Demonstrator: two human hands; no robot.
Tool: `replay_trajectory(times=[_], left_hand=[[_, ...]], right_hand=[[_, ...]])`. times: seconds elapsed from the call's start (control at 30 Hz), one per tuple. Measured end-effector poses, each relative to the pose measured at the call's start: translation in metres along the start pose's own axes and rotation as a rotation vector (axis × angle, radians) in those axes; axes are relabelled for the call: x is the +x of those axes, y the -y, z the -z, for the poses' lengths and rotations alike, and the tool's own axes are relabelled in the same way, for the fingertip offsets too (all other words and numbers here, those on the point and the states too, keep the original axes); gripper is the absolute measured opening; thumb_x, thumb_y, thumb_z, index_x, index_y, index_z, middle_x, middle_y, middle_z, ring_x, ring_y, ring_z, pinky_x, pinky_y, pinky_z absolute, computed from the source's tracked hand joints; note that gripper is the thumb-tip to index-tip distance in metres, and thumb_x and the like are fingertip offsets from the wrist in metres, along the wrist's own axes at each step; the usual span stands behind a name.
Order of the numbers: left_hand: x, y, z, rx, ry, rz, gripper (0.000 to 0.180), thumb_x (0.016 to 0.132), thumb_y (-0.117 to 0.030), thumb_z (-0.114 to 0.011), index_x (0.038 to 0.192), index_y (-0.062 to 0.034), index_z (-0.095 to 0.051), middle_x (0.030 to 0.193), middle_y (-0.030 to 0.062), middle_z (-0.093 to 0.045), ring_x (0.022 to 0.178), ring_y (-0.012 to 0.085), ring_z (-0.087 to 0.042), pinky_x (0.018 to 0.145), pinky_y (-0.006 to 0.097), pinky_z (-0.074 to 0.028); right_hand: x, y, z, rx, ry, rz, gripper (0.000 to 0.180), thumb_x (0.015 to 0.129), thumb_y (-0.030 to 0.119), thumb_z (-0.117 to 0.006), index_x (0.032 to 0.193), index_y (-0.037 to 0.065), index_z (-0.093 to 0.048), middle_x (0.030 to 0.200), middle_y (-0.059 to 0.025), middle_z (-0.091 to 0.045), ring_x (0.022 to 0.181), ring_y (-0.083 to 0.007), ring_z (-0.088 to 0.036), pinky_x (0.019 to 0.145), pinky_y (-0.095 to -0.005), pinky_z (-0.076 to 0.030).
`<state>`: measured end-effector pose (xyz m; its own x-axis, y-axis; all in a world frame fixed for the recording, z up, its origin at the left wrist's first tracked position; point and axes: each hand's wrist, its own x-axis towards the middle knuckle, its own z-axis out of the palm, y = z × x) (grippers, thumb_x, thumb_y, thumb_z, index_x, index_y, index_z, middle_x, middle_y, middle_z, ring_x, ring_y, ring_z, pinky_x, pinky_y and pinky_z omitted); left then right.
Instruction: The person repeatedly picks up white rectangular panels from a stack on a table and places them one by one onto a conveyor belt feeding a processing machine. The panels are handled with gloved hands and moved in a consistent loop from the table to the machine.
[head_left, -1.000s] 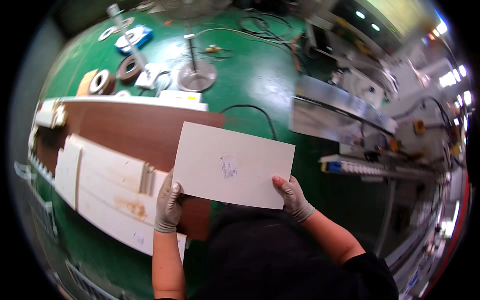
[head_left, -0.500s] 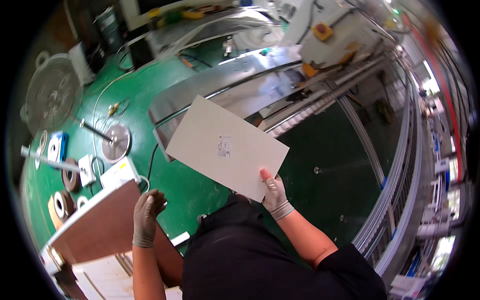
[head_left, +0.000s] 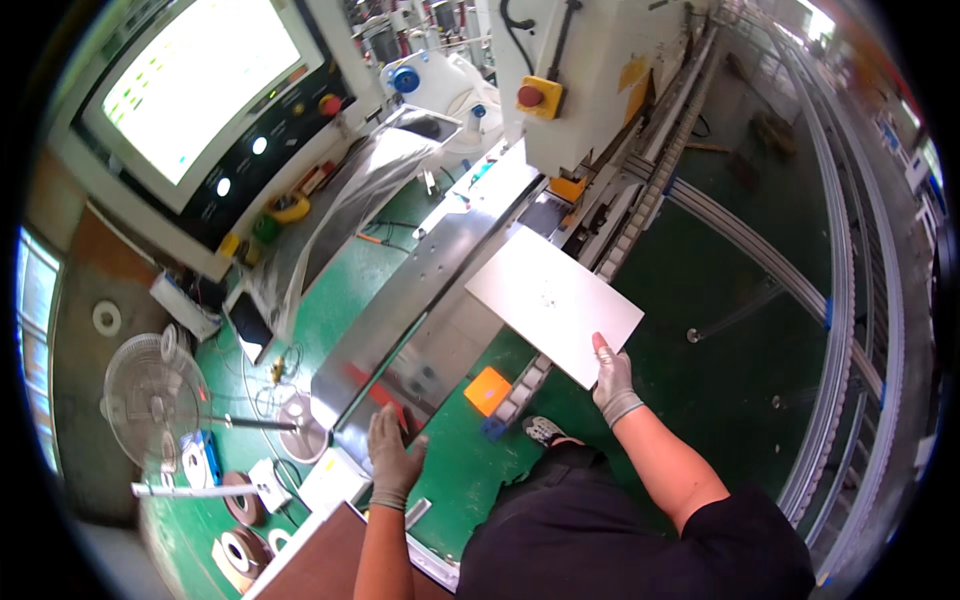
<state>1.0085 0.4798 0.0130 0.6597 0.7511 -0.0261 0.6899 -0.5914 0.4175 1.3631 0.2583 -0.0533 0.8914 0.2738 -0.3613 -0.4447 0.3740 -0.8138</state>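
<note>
Right hand point(head_left: 612, 382), gloved, pinches the near edge of a white rectangular panel point(head_left: 553, 300), thumb on top, fingers under and out of sight. Panel is held flat, slightly tilted, its far corner over the grey infeed bed point(head_left: 470, 240) of the machine, beside the roller track point(head_left: 640, 215) running away to the upper right. Left hand point(head_left: 393, 458), also gloved, holds nothing; fingers loosely spread, palm down, hovering at the near end of the metal bed, just by a red part. Cannot tell if it touches the metal.

An orange block point(head_left: 488, 389) sits on the green floor point(head_left: 690, 400) between the two hands, below the panel. White machine housing with a red stop button on a yellow box point(head_left: 532, 97) stands at the far end of the bed. Control screen point(head_left: 195, 85) upper left, lit. Fan point(head_left: 150, 400) on a stand at the left edge, tape rolls point(head_left: 238, 552) near the lower left. Brown board corner point(head_left: 315, 560) at the bottom edge under the left forearm.
</note>
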Motion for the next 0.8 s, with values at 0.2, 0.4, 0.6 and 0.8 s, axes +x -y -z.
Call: replay_trajectory(times=[0.2,0.4,0.6,0.8], left_hand=[[0.047,-0.031,-0.017,0.329,-0.031,-0.073,0.093,0.076,-0.044,-0.083,0.153,-0.0093,-0.044,0.16,0.0198,-0.04,0.15,0.0431,-0.032,0.125,0.055,-0.023],[0.056,-0.038,-0.023,0.414,-0.031,-0.025,0.091,0.071,-0.042,-0.085,0.147,-0.0098,-0.047,0.155,0.0188,-0.044,0.148,0.0424,-0.034,0.125,0.056,-0.023],[0.063,-0.035,-0.026,0.474,-0.011,-0.024,0.09,0.067,-0.039,-0.083,0.142,-0.0038,-0.048,0.15,0.022,-0.046,0.146,0.0451,-0.036,0.123,0.059,-0.025],[0.067,-0.049,-0.014,0.435,0.088,-0.001,0.09,0.077,-0.037,-0.079,0.154,-0.0062,-0.044,0.163,0.0192,-0.039,0.154,0.0412,-0.03,0.124,0.057,-0.027]], right_hand=[[0.058,0.03,-0.055,-0.225,-0.235,0.136,0.058,0.096,0.018,-0.077,0.14,-0.004,-0.048,0.127,-0.0118,-0.064,0.115,-0.021,-0.061,0.103,-0.0343,-0.047],[0.092,0.039,-0.048,-0.144,-0.168,0.184,0.054,0.097,0.012,-0.071,0.144,0.0,-0.046,0.131,-0.0109,-0.06,0.118,-0.0195,-0.058,0.106,-0.0341,-0.045],[0.143,0.075,-0.048,-0.214,-0.167,0.194,0.052,0.099,0.02,-0.072,0.141,-0.001,-0.048,0.127,-0.0088,-0.061,0.112,-0.0181,-0.06,0.1,-0.0329,-0.049],[0.234,0.081,0.0,-0.228,-0.194,0.321,0.036,0.101,0.022,-0.071,0.125,0.0,-0.057,0.113,-0.0073,-0.064,0.099,-0.0148,-0.06,0.088,-0.032,-0.051]])
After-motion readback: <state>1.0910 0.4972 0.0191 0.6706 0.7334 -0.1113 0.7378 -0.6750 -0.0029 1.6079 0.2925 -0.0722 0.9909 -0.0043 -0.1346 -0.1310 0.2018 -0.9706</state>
